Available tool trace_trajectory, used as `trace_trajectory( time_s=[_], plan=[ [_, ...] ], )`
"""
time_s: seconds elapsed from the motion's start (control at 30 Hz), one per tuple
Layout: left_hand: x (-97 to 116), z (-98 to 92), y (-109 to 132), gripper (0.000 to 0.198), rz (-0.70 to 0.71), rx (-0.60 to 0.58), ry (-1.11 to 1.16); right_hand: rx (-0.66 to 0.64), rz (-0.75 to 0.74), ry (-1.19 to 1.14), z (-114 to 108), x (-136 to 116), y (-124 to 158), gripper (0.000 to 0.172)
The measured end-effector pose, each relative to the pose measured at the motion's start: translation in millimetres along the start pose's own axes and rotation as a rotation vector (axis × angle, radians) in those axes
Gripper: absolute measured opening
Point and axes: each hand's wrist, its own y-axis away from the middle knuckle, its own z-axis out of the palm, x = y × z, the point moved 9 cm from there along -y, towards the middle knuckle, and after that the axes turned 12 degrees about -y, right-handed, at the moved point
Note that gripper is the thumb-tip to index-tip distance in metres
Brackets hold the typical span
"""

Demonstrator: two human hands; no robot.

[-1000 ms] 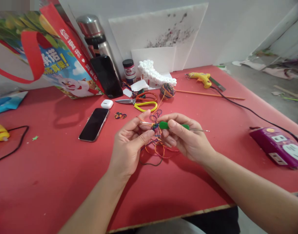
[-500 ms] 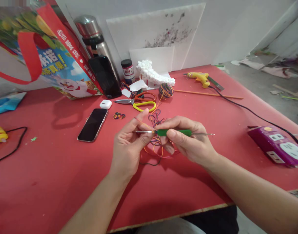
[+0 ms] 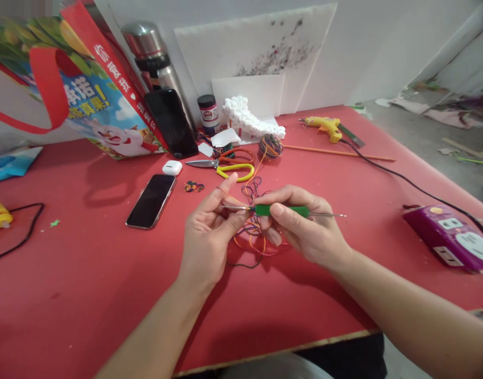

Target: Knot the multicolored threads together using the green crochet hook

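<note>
My right hand (image 3: 308,223) is closed around the green handle of a crochet hook (image 3: 283,210), which has a thin metal shaft at both ends. Thumb and fingers of my left hand (image 3: 209,231) pinch multicoloured yarn (image 3: 251,229) at the hook's left shaft, and a strand runs over the raised index finger. Loose loops of this yarn lie on the table beneath both hands. They lead back to a yarn ball (image 3: 270,147) behind. A small piece of multicoloured yarn work (image 3: 194,187) lies to the left. The stitch between my left fingers is mostly hidden.
Scissors (image 3: 233,172) with orange and yellow handles lie behind my hands. On the left are a phone (image 3: 151,201), an earphone case (image 3: 172,168) and a gift bag (image 3: 110,121). A yellow glue gun (image 3: 324,128) and a purple power socket (image 3: 449,237) are on the right.
Both hands keep their hold on the hook and yarn. The hook's left tip has shifted slightly and tilts a little more; the view has moved slightly.
</note>
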Motion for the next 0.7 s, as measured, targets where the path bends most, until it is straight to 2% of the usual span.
trace_trajectory(
  time_s=[0.23, 0.4, 0.7],
  plan=[
    [0, 3.6, 0, 0.043, -0.025, -0.011, 0.084, 0.056, 0.044, -0.127, -5, 5, -7, 0.016],
    [2, 4.4, -3, 0.047, -0.001, -0.027, 0.124, 0.044, 0.068, -0.145, -2, 6, -7, 0.016],
    [9, 7.9, 2, 0.051, 0.039, -0.092, 0.084, -0.144, 0.085, -0.119, 9, 3, -2, 0.006]
  ],
)
